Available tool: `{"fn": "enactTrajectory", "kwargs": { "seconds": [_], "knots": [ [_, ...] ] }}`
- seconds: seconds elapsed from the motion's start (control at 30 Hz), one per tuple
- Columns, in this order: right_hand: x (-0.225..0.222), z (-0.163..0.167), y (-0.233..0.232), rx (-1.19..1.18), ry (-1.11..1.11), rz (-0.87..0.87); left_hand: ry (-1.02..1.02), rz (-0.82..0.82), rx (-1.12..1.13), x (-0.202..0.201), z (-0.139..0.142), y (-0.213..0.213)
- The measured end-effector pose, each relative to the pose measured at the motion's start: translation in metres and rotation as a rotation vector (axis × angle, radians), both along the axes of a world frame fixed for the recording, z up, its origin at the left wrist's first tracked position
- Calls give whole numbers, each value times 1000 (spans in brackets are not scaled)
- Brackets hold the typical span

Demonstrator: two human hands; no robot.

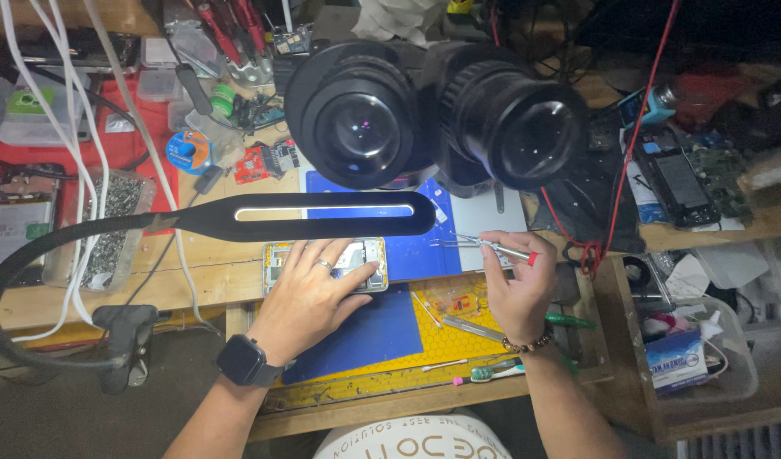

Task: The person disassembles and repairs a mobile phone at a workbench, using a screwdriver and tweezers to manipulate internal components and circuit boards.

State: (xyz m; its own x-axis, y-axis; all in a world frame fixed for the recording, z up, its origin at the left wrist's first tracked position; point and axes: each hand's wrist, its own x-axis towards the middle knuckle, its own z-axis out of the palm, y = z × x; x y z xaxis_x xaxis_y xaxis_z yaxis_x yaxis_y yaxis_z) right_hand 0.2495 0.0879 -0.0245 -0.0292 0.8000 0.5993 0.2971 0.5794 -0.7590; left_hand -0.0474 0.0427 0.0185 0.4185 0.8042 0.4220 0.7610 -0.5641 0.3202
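Nearby, blue-and-white packet (675, 359) in clear tub (735, 374), right of hands.

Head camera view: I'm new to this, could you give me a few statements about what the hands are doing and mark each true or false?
1. The left hand rests on an opened phone. True.
2. The right hand is empty. False: it holds a screwdriver with a red tip.
3. A watch is on the left wrist. True.
4. The lamp lies under the phone. False: it hangs above it.
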Motion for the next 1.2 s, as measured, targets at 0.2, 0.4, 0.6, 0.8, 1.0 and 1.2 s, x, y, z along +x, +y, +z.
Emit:
{"fn": "enactTrajectory", "kwargs": {
  "seconds": [0.2, 0.4, 0.6, 0.8, 1.0, 1.2],
  "knots": [
    [-3, -2, 3, -26, 60, 42, 9, 4, -7, 2, -2, 0],
    [-2, -3, 6, -80, 53, 2, -1, 4, 28, 1, -1, 1],
    [1, -7, 7, -114, 70, -1, -6, -8, -1, 3, 0, 2],
    [1, -5, 10, -147, 102, -33, -28, -5, -11, 7, 2, 4],
    [-11, 13, -2, -256, 235, 78, -74, -10, -12, 9, 0, 7],
    [-34, 18, -22, -496, 247, 186, -135, -2, -20, 8, -8, 8]
  ]
}}
